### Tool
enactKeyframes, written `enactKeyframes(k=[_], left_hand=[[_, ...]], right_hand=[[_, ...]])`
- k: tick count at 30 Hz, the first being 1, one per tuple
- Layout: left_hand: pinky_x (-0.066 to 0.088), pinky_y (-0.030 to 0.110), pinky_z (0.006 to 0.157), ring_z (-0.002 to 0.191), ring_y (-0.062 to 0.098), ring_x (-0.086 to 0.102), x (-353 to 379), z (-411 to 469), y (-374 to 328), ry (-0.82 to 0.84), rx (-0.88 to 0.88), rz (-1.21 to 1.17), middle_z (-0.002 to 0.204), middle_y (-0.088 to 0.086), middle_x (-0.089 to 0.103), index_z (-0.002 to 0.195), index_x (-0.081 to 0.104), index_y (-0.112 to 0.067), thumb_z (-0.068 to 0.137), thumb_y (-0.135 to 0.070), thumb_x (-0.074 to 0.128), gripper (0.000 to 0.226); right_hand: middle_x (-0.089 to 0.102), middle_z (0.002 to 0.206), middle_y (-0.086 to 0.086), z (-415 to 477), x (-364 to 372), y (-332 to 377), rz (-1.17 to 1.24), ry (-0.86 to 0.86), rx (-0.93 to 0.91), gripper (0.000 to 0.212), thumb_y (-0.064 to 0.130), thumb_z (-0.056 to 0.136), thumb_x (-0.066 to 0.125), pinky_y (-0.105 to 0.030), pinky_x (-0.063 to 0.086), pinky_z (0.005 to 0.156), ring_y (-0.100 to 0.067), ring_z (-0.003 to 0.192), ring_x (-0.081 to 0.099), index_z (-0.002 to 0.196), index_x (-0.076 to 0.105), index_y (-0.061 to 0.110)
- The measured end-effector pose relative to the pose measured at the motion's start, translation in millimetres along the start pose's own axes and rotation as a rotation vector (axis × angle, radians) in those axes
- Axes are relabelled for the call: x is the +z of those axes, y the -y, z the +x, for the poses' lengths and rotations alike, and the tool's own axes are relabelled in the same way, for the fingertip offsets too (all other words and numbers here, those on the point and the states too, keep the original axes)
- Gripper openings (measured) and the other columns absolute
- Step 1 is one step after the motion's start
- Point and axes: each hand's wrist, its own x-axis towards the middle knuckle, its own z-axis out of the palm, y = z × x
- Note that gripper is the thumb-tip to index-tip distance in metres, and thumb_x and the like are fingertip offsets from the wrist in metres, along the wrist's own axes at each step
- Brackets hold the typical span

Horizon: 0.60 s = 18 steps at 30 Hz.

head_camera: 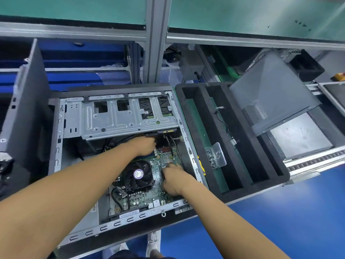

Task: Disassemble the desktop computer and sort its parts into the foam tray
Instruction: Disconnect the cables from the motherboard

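The green board lies under the fan in the computer case. Left hand past the fan, right hand beside it, nearer the foam tray. I cannot tell what either grip holds.

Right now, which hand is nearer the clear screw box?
Right. The right hand sits on the circuit board left of the screw box; the left hand lies farther left.
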Motion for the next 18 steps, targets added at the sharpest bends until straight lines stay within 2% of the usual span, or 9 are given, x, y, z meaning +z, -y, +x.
enactKeyframes(k=[4, 6, 8, 10, 12, 13, 15, 16, 18], left_hand=[[0.036, 0.031, 0.064, 0.075, 0.023, 0.048, -4, -9, 0, 0.017, 0.024, 0.038, 0.102, 0.02, 0.06, 0.081, 0.049, -0.006, 0.103, -0.014, 0.034, 0.027], [0.038, 0.031, 0.065, 0.08, 0.023, 0.051, -6, -14, 4, 0.076, 0.024, 0.031, 0.109, 0.019, 0.06, 0.095, 0.054, -0.003, 0.099, -0.008, 0.036, 0.019], [0.042, 0.031, 0.075, 0.096, 0.027, 0.055, -8, -19, 9, 0.119, 0.056, 0.031, 0.123, 0.019, 0.058, 0.118, 0.054, -0.001, 0.096, -0.006, 0.037, 0.027], [0.038, 0.03, 0.076, 0.096, 0.025, 0.052, -11, -24, 14, 0.126, 0.096, 0.013, 0.128, 0.019, 0.055, 0.116, 0.051, -0.004, 0.097, -0.008, 0.038, 0.024], [0.035, 0.031, 0.074, 0.093, 0.023, 0.048, -14, -28, 17, 0.132, 0.101, 0.007, 0.129, 0.02, 0.053, 0.112, 0.048, -0.005, 0.097, -0.011, 0.037, 0.019], [0.039, 0.033, 0.079, 0.099, 0.026, 0.05, -14, -30, 18, 0.139, 0.106, 0.021, 0.133, 0.02, 0.05, 0.121, 0.046, -0.003, 0.098, -0.012, 0.038, 0.026], [0.04, 0.04, 0.101, 0.125, 0.034, 0.046, -13, -37, 19, 0.151, 0.138, 0.093, 0.146, 0.02, 0.037, 0.143, 0.035, -0.002, 0.098, -0.015, 0.038, 0.047], [0.035, 0.043, 0.11, 0.135, 0.035, 0.038, -13, -42, 18, 0.157, 0.168, 0.144, 0.152, 0.02, 0.029, 0.148, 0.03, -0.002, 0.098, -0.016, 0.039, 0.052], [0.032, 0.046, 0.114, 0.141, 0.034, 0.033, -12, -55, 15, 0.186, 0.246, 0.232, 0.157, 0.017, 0.025, 0.147, 0.034, -0.003, 0.097, -0.016, 0.042, 0.053]], right_hand=[[0.052, 0.138, -0.016, -8, -16, 0, 0.137, -0.014, 0.014, 0.051, -0.004, 0.092, 0.044, -0.035, 0.049, 0.095, -0.033, 0.121, 0.054, 0.141, 0.045, 0.007], [0.057, 0.133, -0.012, -9, -25, -1, 0.176, 0.01, -0.007, 0.052, -0.007, 0.091, 0.04, -0.033, 0.051, 0.087, -0.032, 0.114, 0.058, 0.138, 0.05, 0.012], [0.062, 0.125, -0.012, -10, -32, -1, 0.207, 0.056, -0.029, 0.043, -0.008, 0.091, 0.038, -0.036, 0.052, 0.091, -0.031, 0.11, 0.06, 0.123, 0.058, 0.011], [0.063, 0.118, -0.014, -9, -35, 1, 0.2, 0.098, -0.032, 0.034, -0.008, 0.092, 0.04, -0.04, 0.052, 0.094, -0.032, 0.107, 0.062, 0.113, 0.061, 0.008], [0.066, 0.114, -0.017, -6, -35, 2, 0.16, 0.12, -0.028, 0.022, 0.0, 0.096, 0.045, -0.039, 0.052, 0.09, -0.03, 0.097, 0.063, 0.11, 0.062, 0.003], [0.068, 0.11, -0.019, -4, -34, 3, 0.132, 0.126, -0.031, 0.02, 0.008, 0.099, 0.047, -0.038, 0.052, 0.086, -0.027, 0.089, 0.063, 0.107, 0.063, -0.001], [0.072, 0.099, -0.02, -1, -31, 5, 0.069, 0.154, -0.032, 0.031, 0.024, 0.1, 0.051, -0.037, 0.053, 0.08, -0.025, 0.078, 0.064, 0.098, 0.065, -0.004], [0.073, 0.096, -0.018, 1, -28, 6, 0.044, 0.178, -0.027, 0.037, 0.031, 0.099, 0.052, -0.037, 0.054, 0.08, -0.026, 0.08, 0.067, 0.098, 0.067, -0.004], [0.072, 0.098, -0.014, 4, -22, 8, -0.009, 0.193, -0.019, 0.043, 0.041, 0.096, 0.055, -0.035, 0.054, 0.08, -0.028, 0.089, 0.069, 0.103, 0.067, 0.0]])
